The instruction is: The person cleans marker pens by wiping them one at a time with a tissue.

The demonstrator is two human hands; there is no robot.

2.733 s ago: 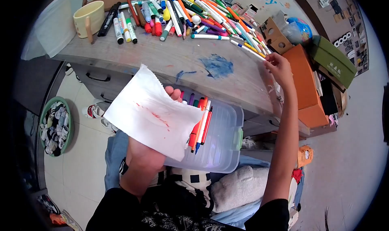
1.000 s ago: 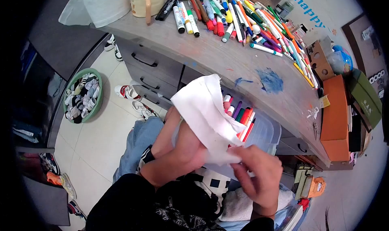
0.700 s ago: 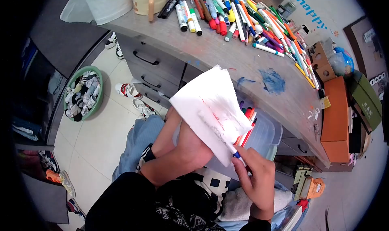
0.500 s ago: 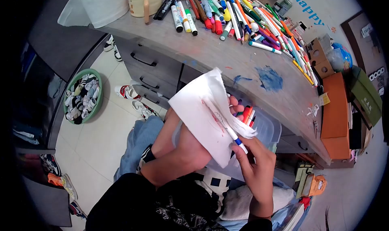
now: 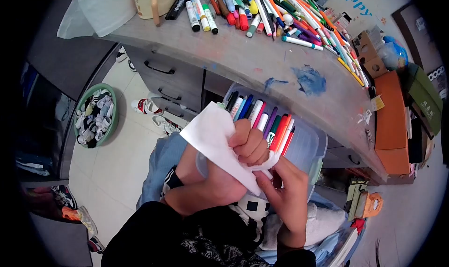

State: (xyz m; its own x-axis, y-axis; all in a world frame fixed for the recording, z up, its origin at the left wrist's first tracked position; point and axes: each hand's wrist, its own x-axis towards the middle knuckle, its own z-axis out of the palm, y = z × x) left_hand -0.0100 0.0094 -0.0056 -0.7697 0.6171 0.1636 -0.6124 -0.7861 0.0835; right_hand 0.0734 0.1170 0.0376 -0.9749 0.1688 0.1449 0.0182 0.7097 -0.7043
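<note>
My left hand [image 5: 248, 143] is closed, its fingers folded over a white paper towel [image 5: 208, 131]. The loose part of the towel spreads out to the left of the fist, and a twisted edge loops round its right side. My right hand [image 5: 290, 192] pinches the end of a white marker [image 5: 265, 173] just below that fist. Most of the marker is hidden by the towel and fingers. Behind both hands, a clear plastic box [image 5: 306, 143] holds a row of upright markers [image 5: 262, 119] in several colours.
Many loose markers [image 5: 262, 9] lie along the grey desk [image 5: 224, 47], beside a cream mug [image 5: 154, 2]. Blue stains [image 5: 309, 81] mark the desktop. An orange box [image 5: 391, 126] stands at the right. A green basket of socks [image 5: 96, 117] sits on the floor.
My left fingers have folded the towel over the marker, hiding its shaft and the towel's red marks. The view has shifted slightly, and the row of markers in the box now shows.
</note>
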